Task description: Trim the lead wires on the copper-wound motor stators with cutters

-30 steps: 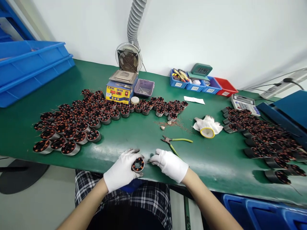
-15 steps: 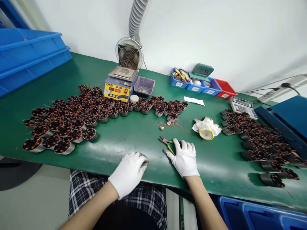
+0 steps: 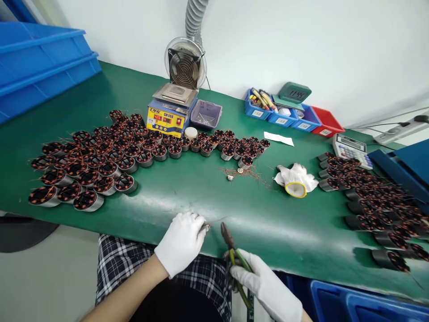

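My left hand [image 3: 183, 241], in a white glove, is closed near the table's front edge around a motor stator [image 3: 207, 226], mostly hidden by the fingers. From it a thin wire [image 3: 220, 219] sticks out to the right. My right hand [image 3: 250, 273], also gloved, grips green-handled cutting pliers [image 3: 228, 236] by the handles, at the table's front edge. Their jaws point up and toward the far side, just right of the wire and apart from my left hand. Whether the jaws are parted I cannot tell.
Several wound stators [image 3: 89, 202] stand in rows at left and centre, more [image 3: 390, 258] at right. Behind are a yellow-blue soldering pot [image 3: 164, 120], a purple tray [image 3: 216, 117] and small bins [image 3: 257, 112]. Wire scraps [image 3: 250, 174] and a spare glove [image 3: 295, 176] lie mid-table.
My right hand has picked the pliers up from the table and drawn them back toward the front edge, jaws now near the wire. My left hand stays almost where it was.
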The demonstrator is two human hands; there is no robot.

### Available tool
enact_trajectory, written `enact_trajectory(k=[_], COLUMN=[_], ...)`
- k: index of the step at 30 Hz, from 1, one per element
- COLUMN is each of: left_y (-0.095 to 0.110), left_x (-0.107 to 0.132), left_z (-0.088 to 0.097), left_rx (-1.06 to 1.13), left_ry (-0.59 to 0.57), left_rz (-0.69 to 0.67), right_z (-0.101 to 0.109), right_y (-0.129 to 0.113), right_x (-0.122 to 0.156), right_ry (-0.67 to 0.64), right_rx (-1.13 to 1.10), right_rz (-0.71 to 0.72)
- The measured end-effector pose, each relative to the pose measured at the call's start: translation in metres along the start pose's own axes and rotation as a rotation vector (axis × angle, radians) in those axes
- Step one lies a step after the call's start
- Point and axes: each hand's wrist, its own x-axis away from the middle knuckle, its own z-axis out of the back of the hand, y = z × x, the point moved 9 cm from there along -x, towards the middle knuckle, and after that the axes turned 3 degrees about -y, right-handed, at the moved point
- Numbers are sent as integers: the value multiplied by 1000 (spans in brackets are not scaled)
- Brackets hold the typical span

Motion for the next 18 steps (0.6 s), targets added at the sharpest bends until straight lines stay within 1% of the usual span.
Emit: enact_trajectory(k=[2,6,10,14,18], left_y=[-1,-2,-2,-3,-2], left_x=[-1,-2,0,1,0], left_z=[-1,-3,-3,-3,-4], left_rx=[0,-6,-21,-22,-19], left_ry=[-2,-9,-3,26,42], left_rz=[1,6,15,17,-2], right_z=[-10,-15,-20,-17,-16], right_y=[-5,-11,-7,-4,-6], right_x=[0,-9,-14,-12,-12], right_ry=[-48,-54,-90,-68,-55], right_rx=[88,185,170,171,177], right_rz=[5,41,63,66,61])
